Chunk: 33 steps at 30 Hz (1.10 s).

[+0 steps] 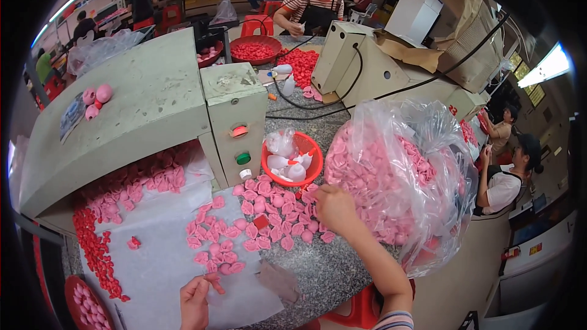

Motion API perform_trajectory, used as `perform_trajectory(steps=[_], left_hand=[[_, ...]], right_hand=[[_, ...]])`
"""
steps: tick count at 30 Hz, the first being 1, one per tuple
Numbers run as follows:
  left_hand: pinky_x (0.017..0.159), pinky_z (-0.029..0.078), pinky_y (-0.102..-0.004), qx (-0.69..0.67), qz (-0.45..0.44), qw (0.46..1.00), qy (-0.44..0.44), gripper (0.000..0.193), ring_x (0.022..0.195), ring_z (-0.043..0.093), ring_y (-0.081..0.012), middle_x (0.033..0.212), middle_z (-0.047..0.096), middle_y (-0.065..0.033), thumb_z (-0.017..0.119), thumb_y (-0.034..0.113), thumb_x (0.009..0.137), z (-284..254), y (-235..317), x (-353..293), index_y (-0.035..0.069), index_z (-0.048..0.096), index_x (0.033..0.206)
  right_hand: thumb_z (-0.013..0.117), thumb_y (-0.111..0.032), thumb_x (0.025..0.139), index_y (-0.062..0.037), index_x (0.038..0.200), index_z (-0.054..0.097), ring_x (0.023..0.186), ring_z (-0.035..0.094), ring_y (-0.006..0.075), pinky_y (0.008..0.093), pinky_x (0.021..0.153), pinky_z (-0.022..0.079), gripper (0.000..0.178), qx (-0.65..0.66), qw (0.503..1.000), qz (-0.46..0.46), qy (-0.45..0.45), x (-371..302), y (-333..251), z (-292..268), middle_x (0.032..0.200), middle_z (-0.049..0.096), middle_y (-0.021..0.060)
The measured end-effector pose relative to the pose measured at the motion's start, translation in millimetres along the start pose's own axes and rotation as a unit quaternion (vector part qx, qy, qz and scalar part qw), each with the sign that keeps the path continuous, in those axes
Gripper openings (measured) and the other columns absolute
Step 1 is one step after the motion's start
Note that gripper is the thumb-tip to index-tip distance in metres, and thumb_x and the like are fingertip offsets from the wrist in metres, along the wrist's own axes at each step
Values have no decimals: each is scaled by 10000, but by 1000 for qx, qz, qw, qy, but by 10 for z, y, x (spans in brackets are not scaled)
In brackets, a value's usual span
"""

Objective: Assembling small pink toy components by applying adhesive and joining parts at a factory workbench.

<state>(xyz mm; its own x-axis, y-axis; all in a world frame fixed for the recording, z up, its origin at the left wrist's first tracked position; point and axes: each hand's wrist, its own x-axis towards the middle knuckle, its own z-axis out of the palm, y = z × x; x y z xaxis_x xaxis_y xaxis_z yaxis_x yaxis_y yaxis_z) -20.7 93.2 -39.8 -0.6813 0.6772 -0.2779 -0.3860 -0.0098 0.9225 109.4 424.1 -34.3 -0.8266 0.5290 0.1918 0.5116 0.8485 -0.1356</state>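
Note:
My left hand is low in the view, over the white sheet. Its thumb and fingers are pinched on a small pink piece whose shape is hard to make out. Farther right, my right hand reaches to the far edge of a spread of pink cup-like pieces. Its fingers are bent together at that edge, and what they grip, if anything, is hidden. Pink balls lie among these pieces, along with a dark red square block. Small red pieces form a strip along the sheet's left side.
A grey-green machine with buttons stands at left, pink pieces under its hood. A red basket holds white bottles. Right of it bulges a clear plastic bag of pink pieces. A person works across the table; others sit farther off.

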Motion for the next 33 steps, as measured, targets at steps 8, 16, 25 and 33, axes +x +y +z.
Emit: perform_trajectory(steps=[8, 16, 25, 33], left_hand=[[736, 432, -306, 124, -50, 990, 32, 274, 776, 540, -198, 831, 568, -99, 524, 242, 882, 7, 25, 116, -16, 581, 953], [517, 312, -231, 155, -45, 986, 35, 185, 617, 399, -63, 675, 462, 70, 494, 205, 888, 65, -37, 360, 67, 605, 832], [652, 445, -325, -12, -23, 997, 69, 314, 655, 567, -205, 711, 582, -103, 547, 277, 868, 15, -144, 448, -23, 595, 949], [646, 459, -340, 11, -13, 998, 68, 316, 638, 573, -214, 702, 584, -107, 544, 284, 869, -41, -217, 428, -16, 601, 952]], right_hand=[[541, -113, 704, -63, 1058, 559, 926, 529, 236, 408, 748, 432, 359, 30, 999, -28, -13, -222, -295, 134, 1107, 534, 120], [658, -105, 618, -65, 867, 595, 741, 539, 216, 345, 679, 405, 260, 10, 966, -169, 197, 165, 54, 193, 853, 556, 50], [646, -58, 627, -54, 821, 581, 759, 542, 210, 356, 666, 429, 205, 4, 961, -202, 190, -25, 125, 194, 833, 558, 62], [614, -83, 658, -38, 843, 583, 778, 549, 213, 353, 689, 419, 193, -34, 959, -203, 194, 13, 203, 80, 865, 565, 74]])
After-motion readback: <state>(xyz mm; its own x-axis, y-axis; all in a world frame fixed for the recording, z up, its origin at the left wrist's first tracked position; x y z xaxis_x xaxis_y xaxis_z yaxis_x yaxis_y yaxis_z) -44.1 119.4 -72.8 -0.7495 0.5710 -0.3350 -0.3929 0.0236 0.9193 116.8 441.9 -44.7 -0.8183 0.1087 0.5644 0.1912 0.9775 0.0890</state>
